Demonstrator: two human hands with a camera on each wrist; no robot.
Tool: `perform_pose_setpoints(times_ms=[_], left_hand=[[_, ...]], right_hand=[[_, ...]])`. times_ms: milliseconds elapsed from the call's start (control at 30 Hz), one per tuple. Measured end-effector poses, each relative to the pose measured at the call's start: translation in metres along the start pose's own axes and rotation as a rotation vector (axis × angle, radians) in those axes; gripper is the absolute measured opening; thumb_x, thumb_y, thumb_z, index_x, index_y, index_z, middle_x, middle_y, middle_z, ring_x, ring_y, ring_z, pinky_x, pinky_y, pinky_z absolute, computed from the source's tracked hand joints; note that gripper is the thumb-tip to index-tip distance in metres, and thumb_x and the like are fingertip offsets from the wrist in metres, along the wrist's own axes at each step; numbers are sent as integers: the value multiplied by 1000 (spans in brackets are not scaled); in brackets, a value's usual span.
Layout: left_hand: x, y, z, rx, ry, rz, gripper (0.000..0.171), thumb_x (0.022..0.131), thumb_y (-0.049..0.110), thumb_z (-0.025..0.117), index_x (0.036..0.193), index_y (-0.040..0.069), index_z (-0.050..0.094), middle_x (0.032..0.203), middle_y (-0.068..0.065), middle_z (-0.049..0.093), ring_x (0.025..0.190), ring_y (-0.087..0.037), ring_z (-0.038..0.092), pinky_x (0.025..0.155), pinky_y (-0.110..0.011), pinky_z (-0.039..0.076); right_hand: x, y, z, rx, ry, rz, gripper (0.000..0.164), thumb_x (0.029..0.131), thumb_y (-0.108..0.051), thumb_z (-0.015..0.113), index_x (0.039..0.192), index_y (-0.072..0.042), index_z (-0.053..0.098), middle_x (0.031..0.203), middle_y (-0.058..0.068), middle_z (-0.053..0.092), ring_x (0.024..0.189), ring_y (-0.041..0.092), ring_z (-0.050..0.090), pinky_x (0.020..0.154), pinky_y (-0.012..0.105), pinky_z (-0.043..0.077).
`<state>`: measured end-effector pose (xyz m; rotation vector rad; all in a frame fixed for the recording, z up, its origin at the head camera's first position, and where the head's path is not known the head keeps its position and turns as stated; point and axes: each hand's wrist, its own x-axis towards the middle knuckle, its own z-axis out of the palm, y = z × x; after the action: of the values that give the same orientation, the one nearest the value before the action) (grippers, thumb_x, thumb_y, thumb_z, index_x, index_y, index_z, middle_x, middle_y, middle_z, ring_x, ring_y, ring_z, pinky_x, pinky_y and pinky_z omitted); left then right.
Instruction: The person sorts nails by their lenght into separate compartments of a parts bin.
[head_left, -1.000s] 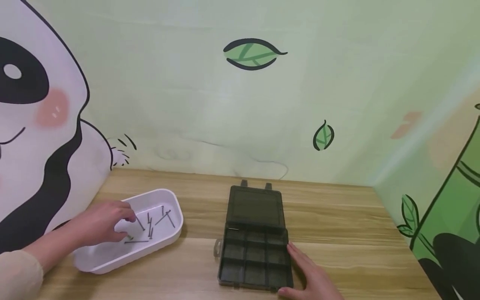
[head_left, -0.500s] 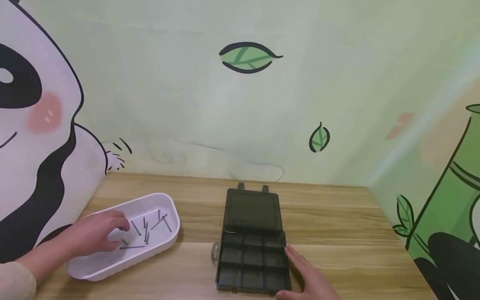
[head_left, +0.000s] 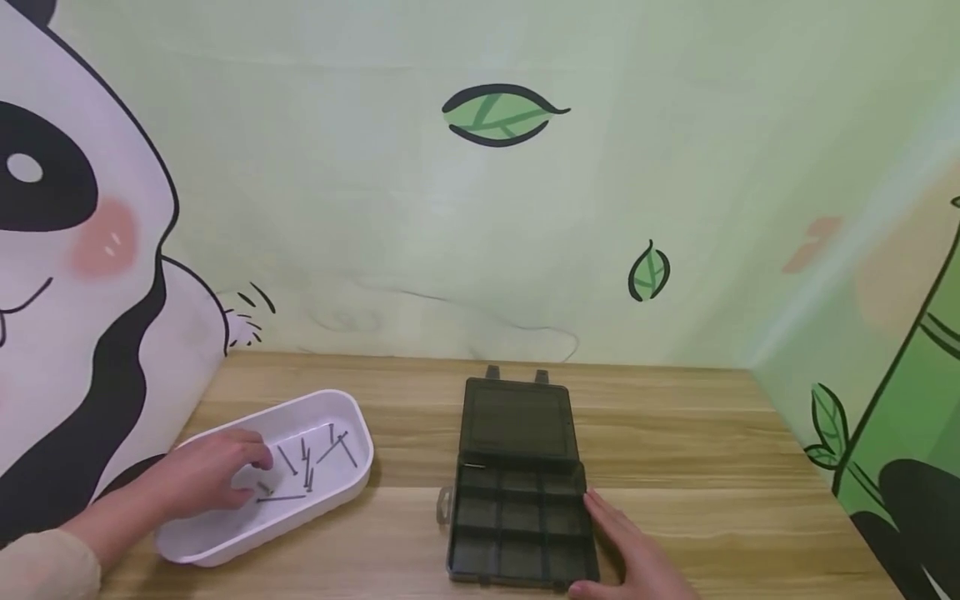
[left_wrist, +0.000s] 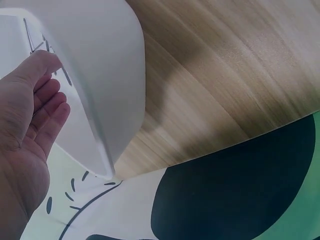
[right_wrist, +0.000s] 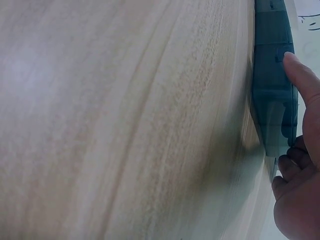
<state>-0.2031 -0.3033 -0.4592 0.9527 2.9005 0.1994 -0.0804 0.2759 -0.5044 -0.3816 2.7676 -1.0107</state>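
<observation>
My left hand (head_left: 213, 473) is over the white tray (head_left: 300, 518), its thumb and fingers bent and apart in the head view, with nothing seen between them. Several thin dark metal fasteners (head_left: 291, 460) lie scattered in the tray; whether they are screws or nails is too small to tell. In the left wrist view, the left hand (left_wrist: 30, 100) reaches inside the tray wall (left_wrist: 112, 75). At the near right corner of a dark compartment box (head_left: 522, 521), my right hand (head_left: 633, 554) holds on, thumb at the front and fingers along the side. The right wrist view shows the thumb (right_wrist: 300, 75) touching the box.
The box's lid (head_left: 517, 421) lies folded back toward the wall, and a clear latch (head_left: 444, 505) sticks out on its left. A thin light line (head_left: 472, 466) shows at its back left compartment. The wooden table (head_left: 405, 417) meets a wall printed with a panda and leaves.
The head view shifts slightly. My left hand stays over the tray with small finger movements, and my right hand keeps its place on the box.
</observation>
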Motion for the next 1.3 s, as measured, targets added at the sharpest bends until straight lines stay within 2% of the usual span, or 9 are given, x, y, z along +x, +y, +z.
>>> perform_pose_setpoints(times_ms=[200,533,833,933,1133,1300], left_hand=[[1,-2,6,1,25,53,29,71,16,95,94,19,77,93,10,68,85,-12,66,79,-40,58],[3,-4,16,-22,0,60,31,71,14,95,94,21,76,92,13,66,82,-8,61,76,-38,57],[3,-6,26,-54,36,132,28,71,10,91,88,23,73,88,14,64,79,-4,58,74,-36,57],[4,-5,25,-59,19,127,27,72,9,90,86,24,72,87,15,63,78,-3,55,72,-36,55],[4,-4,23,-60,-16,76,27,73,9,89,84,25,70,84,17,60,75,-1,51,70,-34,54],[2,-7,22,-37,-16,81,29,72,3,86,84,24,70,84,16,59,75,-3,52,70,-35,54]], right_hand=[[-1,-2,-4,-56,16,-38,111,80,-60,87,164,-7,39,168,18,40,148,48,43,108,71,43],[-2,-3,-4,-41,15,-13,113,79,-62,87,164,-7,39,168,18,38,149,49,42,110,71,41],[0,-3,-4,-17,-14,35,114,78,-63,87,166,-9,37,170,18,36,151,48,39,112,73,37],[0,-3,-3,-15,-20,43,114,78,-62,87,166,-9,36,170,18,36,151,49,38,112,74,37],[1,-6,-4,-10,-40,85,114,79,-64,86,167,-12,35,171,17,34,152,50,37,112,75,36],[1,-8,-5,0,-48,107,114,78,-63,87,167,-13,35,171,17,33,153,51,35,113,75,35]])
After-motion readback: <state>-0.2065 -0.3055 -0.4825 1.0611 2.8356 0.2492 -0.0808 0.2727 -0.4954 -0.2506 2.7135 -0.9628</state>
